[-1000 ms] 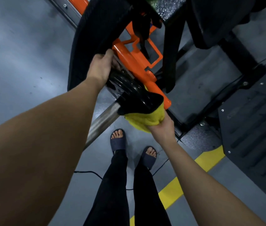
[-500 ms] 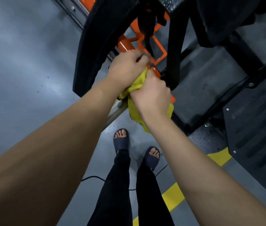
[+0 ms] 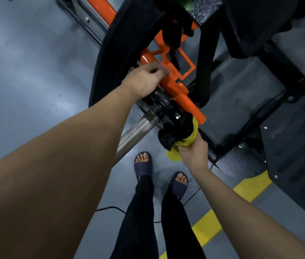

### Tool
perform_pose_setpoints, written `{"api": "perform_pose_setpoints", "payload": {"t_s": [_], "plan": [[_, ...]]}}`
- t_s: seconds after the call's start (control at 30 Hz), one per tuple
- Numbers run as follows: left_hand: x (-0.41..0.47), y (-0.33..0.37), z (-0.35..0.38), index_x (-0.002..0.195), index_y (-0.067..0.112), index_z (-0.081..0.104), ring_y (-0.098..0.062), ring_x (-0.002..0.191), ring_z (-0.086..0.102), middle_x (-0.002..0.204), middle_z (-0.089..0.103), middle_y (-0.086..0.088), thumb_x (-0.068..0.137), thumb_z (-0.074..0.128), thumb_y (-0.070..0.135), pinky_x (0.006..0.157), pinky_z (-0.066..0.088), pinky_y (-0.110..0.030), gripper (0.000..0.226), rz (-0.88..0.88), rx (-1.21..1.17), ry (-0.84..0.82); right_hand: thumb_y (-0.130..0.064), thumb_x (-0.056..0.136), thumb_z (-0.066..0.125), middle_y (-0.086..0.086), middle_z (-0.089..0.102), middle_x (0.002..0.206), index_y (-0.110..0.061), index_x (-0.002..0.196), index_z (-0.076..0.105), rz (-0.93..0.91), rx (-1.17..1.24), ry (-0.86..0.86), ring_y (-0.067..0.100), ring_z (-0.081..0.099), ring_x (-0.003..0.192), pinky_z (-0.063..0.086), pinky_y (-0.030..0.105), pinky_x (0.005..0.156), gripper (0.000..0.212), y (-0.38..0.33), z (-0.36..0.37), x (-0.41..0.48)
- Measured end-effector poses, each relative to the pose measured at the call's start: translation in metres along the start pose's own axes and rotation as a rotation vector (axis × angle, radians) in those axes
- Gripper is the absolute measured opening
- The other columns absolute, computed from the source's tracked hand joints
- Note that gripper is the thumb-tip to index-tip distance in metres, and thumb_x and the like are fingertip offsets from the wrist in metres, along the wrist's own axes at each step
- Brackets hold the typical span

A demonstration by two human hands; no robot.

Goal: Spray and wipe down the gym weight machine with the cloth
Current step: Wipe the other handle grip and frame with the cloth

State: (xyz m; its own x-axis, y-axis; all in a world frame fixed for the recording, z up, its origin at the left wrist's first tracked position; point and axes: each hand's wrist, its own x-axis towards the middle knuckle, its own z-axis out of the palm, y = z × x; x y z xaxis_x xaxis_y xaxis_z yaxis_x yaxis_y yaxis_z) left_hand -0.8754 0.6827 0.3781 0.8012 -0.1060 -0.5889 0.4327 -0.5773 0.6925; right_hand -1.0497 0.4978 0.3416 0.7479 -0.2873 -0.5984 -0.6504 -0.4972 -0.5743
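cloth (image 3: 174,156), yellow and bunched, gripped by right hand (image 3: 193,153) and pressed up under black hub (image 3: 176,118) of weight machine (image 3: 206,58), near centre. left hand (image 3: 144,79) on orange bar (image 3: 184,99) farther left, fingers curled, cannot tell if gripping.

A smooth grey concrete floor (image 3: 28,77), dully lit, carries everything. A broad yellow painted stripe (image 3: 210,226) runs diagonally across it at lower right. A thin black cable (image 3: 110,208) trails over the grey, passing behind the legs of a person whose two feet stand in dark blue slide sandals (image 3: 144,166). The black metal base frame of the gym machine (image 3: 241,161) sits just beside the stripe.
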Motion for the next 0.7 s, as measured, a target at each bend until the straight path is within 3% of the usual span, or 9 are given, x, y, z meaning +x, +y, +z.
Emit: {"api": "perform_pose_setpoints", "payload": {"t_s": [0.1, 0.17, 0.23, 0.27, 0.37, 0.43, 0.53, 0.63, 0.7], "plan": [[0.005, -0.008, -0.004, 0.106, 0.018, 0.075, -0.003, 0.081, 0.064, 0.09, 0.07, 0.013, 0.104, 0.052, 0.035, 0.093, 0.05, -0.025, 0.029, 0.045, -0.133, -0.018, -0.022, 0.077, 0.076, 0.002, 0.071, 0.096, -0.025, 0.113, 0.065, -0.09, 0.097, 0.144, 0.03, 0.068, 0.095, 0.051, 0.037, 0.077, 0.038, -0.026, -0.004, -0.013], [0.004, -0.01, -0.007, 0.1, 0.006, 0.076, -0.009, 0.077, 0.068, 0.083, 0.075, 0.005, 0.097, 0.056, 0.055, 0.087, 0.053, -0.027, 0.052, -0.025, -0.18, 0.038, -0.024, 0.073, 0.082, -0.003, 0.071, 0.102, -0.033, 0.11, 0.064, -0.201, 0.141, 0.172, 0.023, 0.066, 0.096, 0.05, 0.034, 0.079, 0.041, -0.062, -0.005, -0.016], [0.002, -0.014, -0.012, 0.101, 0.004, 0.076, -0.024, 0.095, 0.072, 0.098, 0.077, -0.011, 0.075, 0.054, 0.085, 0.098, 0.053, -0.038, 0.087, -0.161, -0.193, 0.109, -0.032, 0.074, 0.081, -0.002, 0.071, 0.098, -0.026, 0.103, 0.065, -0.335, 0.034, 0.18, 0.026, 0.065, 0.094, 0.047, 0.036, 0.074, 0.034, -0.097, -0.002, -0.008], [0.003, -0.015, -0.013, 0.107, 0.005, 0.075, -0.029, 0.105, 0.07, 0.109, 0.075, -0.015, 0.076, 0.052, 0.084, 0.102, 0.05, -0.04, 0.088, -0.191, -0.209, 0.126, -0.039, 0.076, 0.08, -0.001, 0.071, 0.098, -0.024, 0.104, 0.065, -0.392, -0.072, 0.179, 0.028, 0.065, 0.094, 0.044, 0.036, 0.072, 0.036, -0.11, -0.001, -0.004], [0.005, -0.012, -0.012, 0.124, 0.0, 0.065, -0.034, 0.121, 0.062, 0.128, 0.065, -0.022, 0.103, 0.045, 0.046, 0.095, 0.048, -0.033, 0.055, -0.21, -0.138, 0.134, -0.052, 0.079, 0.076, -0.002, 0.071, 0.103, -0.024, 0.11, 0.066, -0.495, -0.29, 0.167, 0.029, 0.064, 0.098, 0.031, 0.032, 0.069, 0.043, -0.119, -0.001, 0.007], [0.006, -0.011, -0.012, 0.1, 0.007, 0.069, -0.032, 0.109, 0.067, 0.11, 0.071, -0.017, 0.095, 0.051, 0.048, 0.094, 0.053, -0.038, 0.045, -0.216, -0.172, 0.123, -0.05, 0.076, 0.081, -0.002, 0.072, 0.1, -0.022, 0.107, 0.067, -0.515, -0.238, 0.16, 0.026, 0.063, 0.096, 0.03, 0.03, 0.068, 0.044, -0.103, -0.003, 0.011], [0.007, -0.009, -0.014, 0.073, 0.018, 0.066, -0.025, 0.077, 0.064, 0.078, 0.067, -0.004, 0.087, 0.053, 0.053, 0.078, 0.052, -0.038, 0.04, -0.228, -0.138, 0.096, -0.048, 0.067, 0.08, 0.004, 0.072, 0.101, -0.019, 0.107, 0.067, -0.37, -0.161, 0.107, 0.031, 0.062, 0.095, 0.042, 0.035, 0.072, 0.051, -0.058, -0.004, 0.008], [0.01, -0.011, -0.015, 0.083, 0.011, 0.072, -0.024, 0.079, 0.065, 0.087, 0.072, -0.009, 0.081, 0.048, 0.058, 0.081, 0.051, -0.037, 0.053, -0.235, -0.113, 0.078, -0.044, 0.064, 0.067, -0.003, 0.066, 0.08, -0.026, 0.081, 0.058, -0.08, -0.052, -0.051, 0.022, 0.059, 0.072, 0.041, 0.032, 0.066, 0.026, -0.022, -0.006, 0.006], [0.012, -0.014, -0.014, 0.081, 0.009, 0.072, -0.022, 0.074, 0.065, 0.084, 0.073, -0.009, 0.082, 0.048, 0.055, 0.079, 0.051, -0.035, 0.052, -0.241, -0.158, 0.095, -0.034, 0.068, 0.068, -0.006, 0.058, 0.068, -0.026, 0.07, 0.048, -0.042, -0.023, -0.099, 0.011, 0.05, 0.06, 0.04, 0.031, 0.059, 0.022, -0.014, -0.007, 0.006]]}}
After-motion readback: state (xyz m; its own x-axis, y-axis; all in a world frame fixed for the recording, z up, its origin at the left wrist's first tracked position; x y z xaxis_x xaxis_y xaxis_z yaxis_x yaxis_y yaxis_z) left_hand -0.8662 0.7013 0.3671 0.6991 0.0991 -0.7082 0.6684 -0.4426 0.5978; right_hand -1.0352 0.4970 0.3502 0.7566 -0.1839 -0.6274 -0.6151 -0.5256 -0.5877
